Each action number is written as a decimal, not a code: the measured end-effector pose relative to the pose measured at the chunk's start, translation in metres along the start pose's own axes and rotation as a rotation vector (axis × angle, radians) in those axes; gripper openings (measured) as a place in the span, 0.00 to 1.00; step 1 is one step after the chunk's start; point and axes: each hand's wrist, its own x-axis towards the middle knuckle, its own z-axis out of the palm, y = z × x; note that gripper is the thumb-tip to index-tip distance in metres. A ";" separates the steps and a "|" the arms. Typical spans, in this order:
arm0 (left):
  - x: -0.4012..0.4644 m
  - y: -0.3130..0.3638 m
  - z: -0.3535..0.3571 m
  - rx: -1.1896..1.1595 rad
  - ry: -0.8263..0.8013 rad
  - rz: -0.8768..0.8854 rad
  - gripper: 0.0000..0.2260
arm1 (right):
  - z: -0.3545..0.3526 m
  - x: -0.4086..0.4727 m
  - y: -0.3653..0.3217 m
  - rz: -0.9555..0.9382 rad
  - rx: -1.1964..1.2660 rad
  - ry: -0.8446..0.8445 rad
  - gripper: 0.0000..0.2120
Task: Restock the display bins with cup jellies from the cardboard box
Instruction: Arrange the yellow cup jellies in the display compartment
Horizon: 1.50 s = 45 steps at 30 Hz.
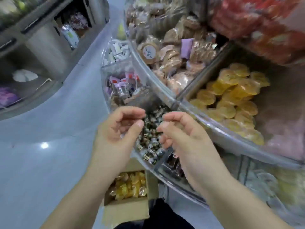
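A cardboard box (125,207) stands on the floor below my arms, with yellow cup jellies (130,184) inside. More yellow cup jellies (231,100) lie heaped in a clear display bin (214,129) at the right. My left hand (118,129) and my right hand (181,134) hover side by side above a lower bin of small dark wrapped candies (150,139). Both hands have loosely curled fingers and hold nothing that I can see.
Upper bins hold brown round cakes (166,52) and red packets (247,22). Lower bins hold pink and white wrapped sweets (122,86). The grey floor (57,129) runs along the left, with another shelf unit (41,43) beyond it.
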 end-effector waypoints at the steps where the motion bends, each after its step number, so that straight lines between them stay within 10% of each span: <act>1: -0.014 -0.024 -0.019 0.014 0.074 -0.063 0.12 | 0.018 0.001 0.022 0.075 -0.013 -0.047 0.04; 10: -0.157 -0.346 -0.100 0.186 0.104 -0.813 0.12 | 0.050 0.044 0.377 0.893 -0.485 -0.157 0.09; 17: -0.178 -0.595 -0.052 0.279 -0.098 -1.027 0.18 | -0.009 0.122 0.637 0.824 -1.170 -0.236 0.20; 25: -0.142 -0.728 -0.014 0.851 -0.278 -0.922 0.31 | -0.028 0.162 0.751 0.548 -1.172 0.064 0.36; 34: -0.154 -0.678 -0.025 0.414 0.052 -0.831 0.22 | -0.003 0.142 0.702 0.344 -0.852 0.185 0.20; 45: -0.117 -0.311 -0.102 -0.040 0.148 -0.433 0.23 | 0.094 0.038 0.347 0.082 -0.283 -0.023 0.20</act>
